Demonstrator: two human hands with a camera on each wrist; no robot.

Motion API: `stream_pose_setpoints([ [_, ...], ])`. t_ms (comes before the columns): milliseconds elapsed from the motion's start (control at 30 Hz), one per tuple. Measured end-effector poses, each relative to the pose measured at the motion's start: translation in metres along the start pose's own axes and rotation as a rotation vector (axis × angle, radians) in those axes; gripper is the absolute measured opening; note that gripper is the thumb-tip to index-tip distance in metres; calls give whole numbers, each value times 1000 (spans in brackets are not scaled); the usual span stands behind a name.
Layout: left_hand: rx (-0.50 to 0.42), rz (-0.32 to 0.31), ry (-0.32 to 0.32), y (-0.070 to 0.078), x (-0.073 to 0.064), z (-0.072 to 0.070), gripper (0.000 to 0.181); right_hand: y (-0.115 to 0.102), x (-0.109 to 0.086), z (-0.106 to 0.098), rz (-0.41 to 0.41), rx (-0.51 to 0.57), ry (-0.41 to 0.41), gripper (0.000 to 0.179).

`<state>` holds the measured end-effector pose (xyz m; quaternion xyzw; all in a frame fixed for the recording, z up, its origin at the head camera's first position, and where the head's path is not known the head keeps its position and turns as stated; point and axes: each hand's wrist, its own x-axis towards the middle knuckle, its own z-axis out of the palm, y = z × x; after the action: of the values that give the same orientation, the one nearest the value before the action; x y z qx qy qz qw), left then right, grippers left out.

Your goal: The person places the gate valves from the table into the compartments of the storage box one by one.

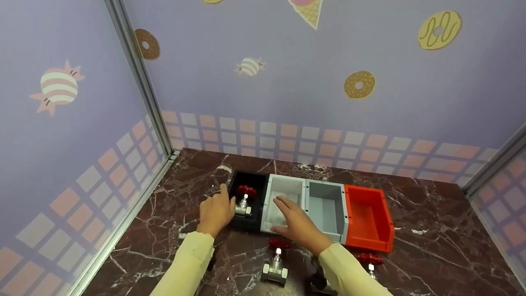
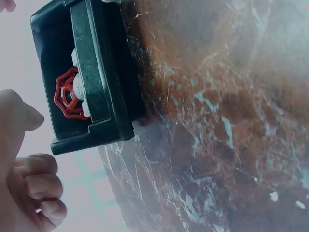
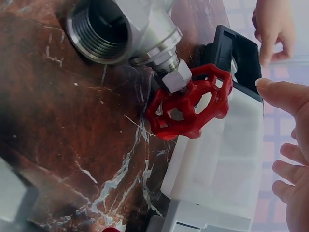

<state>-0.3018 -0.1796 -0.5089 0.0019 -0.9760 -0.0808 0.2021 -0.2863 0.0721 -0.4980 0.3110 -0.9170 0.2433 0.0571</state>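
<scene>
One valve [image 1: 276, 264] nearest in my feed, front-right of black bin [image 1: 254, 179]; second valve [image 1: 371, 260], part hidden by sleeve [image 1: 351, 273], farther right. Right hand [image 1: 296, 222] hovers empty, fingers extended, right of black bin. Left hand [image 1: 215, 209] at bin's left side: index straight, other fingers curled, gripping nothing. Third valve [image 1: 244, 202] inside black bin. I judge valves heavy, rigid, sturdy; smooth steel may slip, so I'd take wheel [image 3: 189, 105].

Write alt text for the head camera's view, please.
A person's left hand is beside a red-wheeled metal valve in a black bin; the right hand is near the white bin and grey bin. A red bin is rightmost, with more valves in front.
</scene>
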Motion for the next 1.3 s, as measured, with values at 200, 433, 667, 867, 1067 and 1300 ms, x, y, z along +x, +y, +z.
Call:
stream_pose_setpoints([
  [200,-32,53,72,12,-1,0,40,-2,-9,-3,-22,6,2,77],
  [433,-76,97,86,26,-4,4,32,-1,-20,-3,-12,-12,-16,76],
  [667,-105,101,44,43,-4,8,29,-1,-32,-1,-5,19,-32,74],
  [867,-104,110,-18,55,-4,14,38,-4,-43,2,-20,16,-54,73],
  [1067,-110,126,-46,65,-5,18,42,-8,-51,5,-16,15,-90,73],
  [1300,-104,113,-79,74,-6,23,44,-8,-59,9,-6,1,-145,73],
])
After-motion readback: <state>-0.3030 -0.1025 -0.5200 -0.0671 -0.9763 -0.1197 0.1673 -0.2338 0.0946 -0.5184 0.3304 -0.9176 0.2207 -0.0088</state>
